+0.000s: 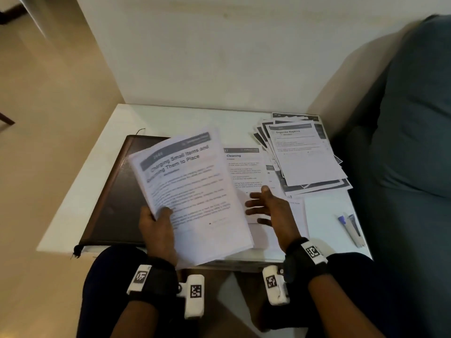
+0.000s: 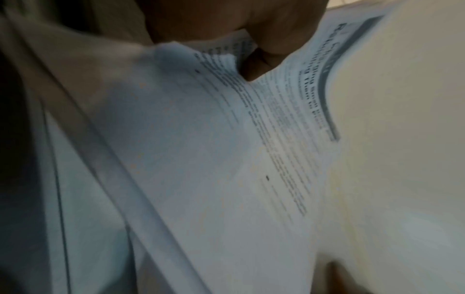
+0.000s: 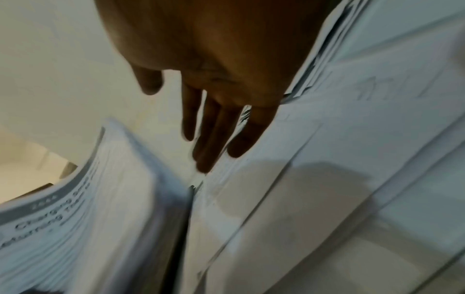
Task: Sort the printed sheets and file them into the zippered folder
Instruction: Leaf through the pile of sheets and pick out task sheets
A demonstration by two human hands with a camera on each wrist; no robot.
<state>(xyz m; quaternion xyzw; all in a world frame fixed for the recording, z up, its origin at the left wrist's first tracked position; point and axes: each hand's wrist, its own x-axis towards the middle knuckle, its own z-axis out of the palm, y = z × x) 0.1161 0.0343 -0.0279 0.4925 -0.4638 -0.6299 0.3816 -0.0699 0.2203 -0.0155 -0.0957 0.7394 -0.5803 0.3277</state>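
Note:
My left hand [image 1: 156,219] grips a thick stack of printed sheets [image 1: 192,191] by its lower left corner, thumb on top, and holds it tilted above the table. In the left wrist view the thumb [image 2: 256,65] presses on the stack [image 2: 214,159]. The dark brown zippered folder [image 1: 114,191] lies flat under the stack, at the left of the table. My right hand [image 1: 261,208] hovers open, fingers spread, over the "Cleaning" sheet [image 1: 244,167] lying beside the stack. In the right wrist view the fingers [image 3: 211,139] point down between the held stack [image 3: 88,208] and the flat sheets [image 3: 327,179].
A fanned pile of printed sheets [image 1: 305,154] lies at the back right of the white table [image 1: 170,118]. A pen and a white marker-like tool [image 1: 351,228] lie near the right edge. A teal sofa [image 1: 415,142] borders the table's right; a wall stands behind.

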